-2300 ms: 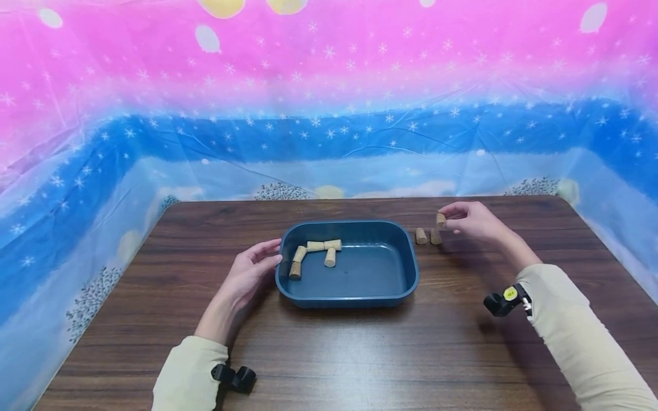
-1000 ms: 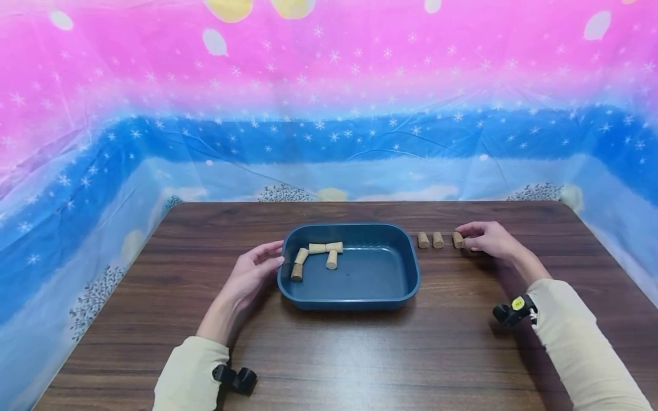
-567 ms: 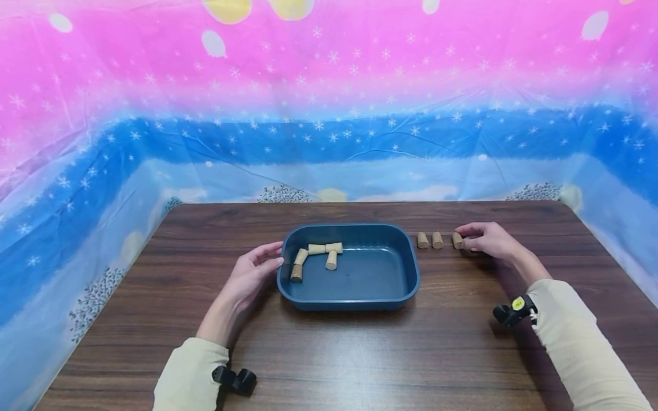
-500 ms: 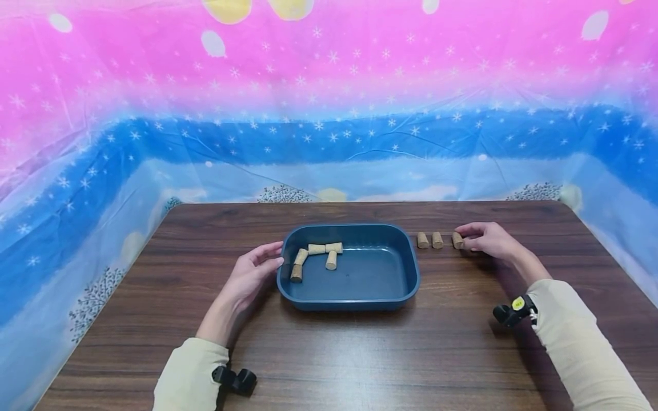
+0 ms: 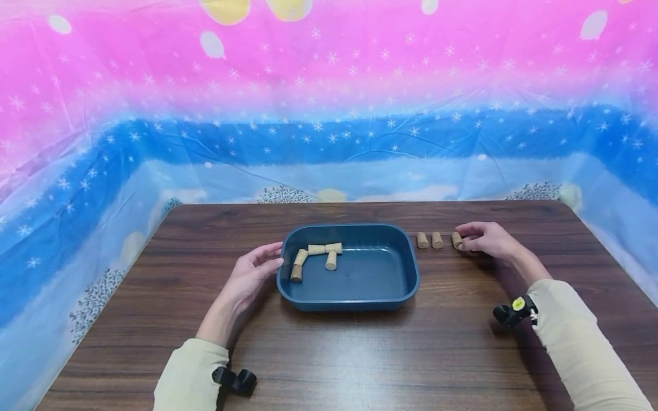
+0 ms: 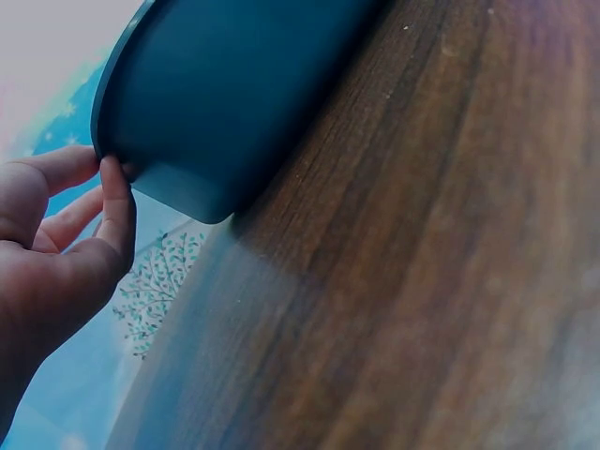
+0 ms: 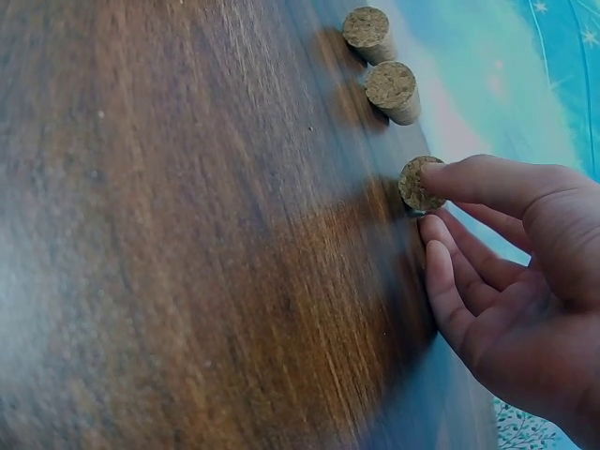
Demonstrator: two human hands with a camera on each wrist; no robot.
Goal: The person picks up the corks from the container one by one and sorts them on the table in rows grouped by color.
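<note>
My left hand [image 5: 250, 273] rests its fingertips against the left rim of a dark blue plastic tub [image 5: 349, 305], thumb and fingers lightly bent. Seen from the left wrist, the thumb [image 6: 116, 211] meets the tub's outer wall right at the edge. To the right of the tub, my right hand [image 5: 487, 238] pinches a cork [image 5: 457, 240] low at the tabletop, its thumb laid on the cork's round end [image 7: 418, 185] in the right wrist view. Left of it, two more corks, one nearer [image 5: 437, 240] and one farther [image 5: 422, 240], stand side by side.
Inside the tub several paler corks lie along the left and back walls, one of them [image 5: 331, 261] slightly apart. The dark wooden table [image 5: 319, 359] ends at a patterned pink and blue cloth [image 5: 329, 131] behind. Each sleeve carries a black wrist camera [image 5: 235, 381].
My right hand has lowered a cork from above the other two, moving right and toward me, and it now sits at table level in line with them. The left hand stays at the tub.
</note>
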